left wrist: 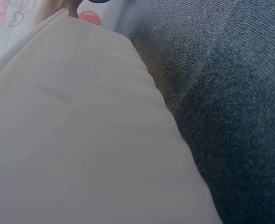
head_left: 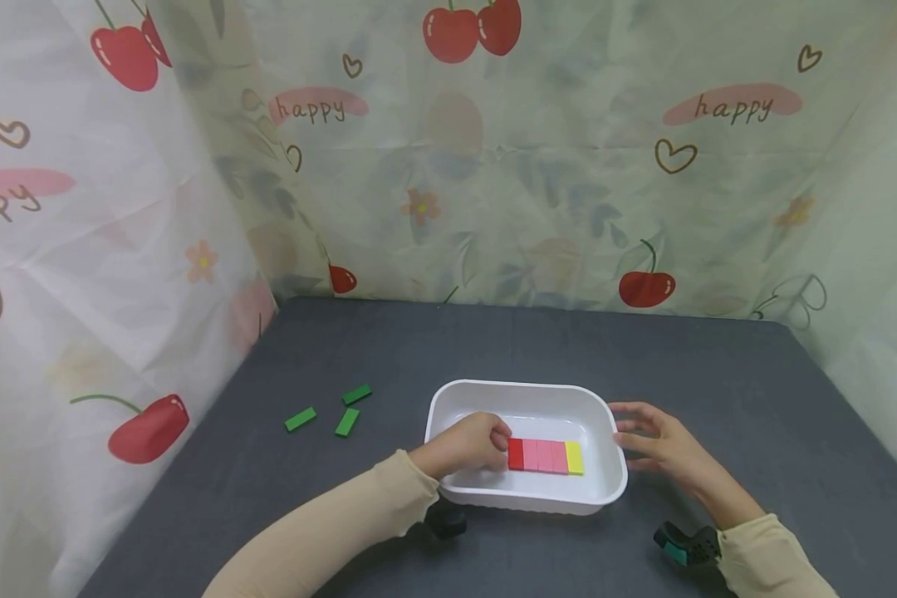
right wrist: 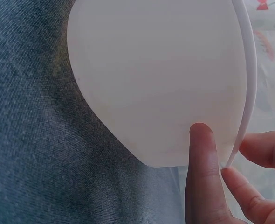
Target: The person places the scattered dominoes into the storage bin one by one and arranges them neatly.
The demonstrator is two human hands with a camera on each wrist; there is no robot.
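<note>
In the head view, a white plastic tray [head_left: 523,503] stands on the dark tabletop. Inside it lies a row of small flat tiles: a red tile [head_left: 516,454], pink tiles [head_left: 545,456] and a yellow tile [head_left: 574,458] at the right end. My left hand [head_left: 467,444] reaches over the tray's left side, fingers bent down at the red tile's left edge. Whatever is under those fingertips is hidden. At the tray's right end, my right hand [head_left: 665,448] touches the rim with fairly straight fingers. The right wrist view shows one finger [right wrist: 203,163] against the tray's outer wall.
Left of the tray, three green tiles [head_left: 347,422] lie loose on the dark cloth-covered table [head_left: 389,340]. A cherry-patterned curtain [head_left: 523,191] encloses the back and sides. Each wrist carries a dark strap-on device [head_left: 688,544].
</note>
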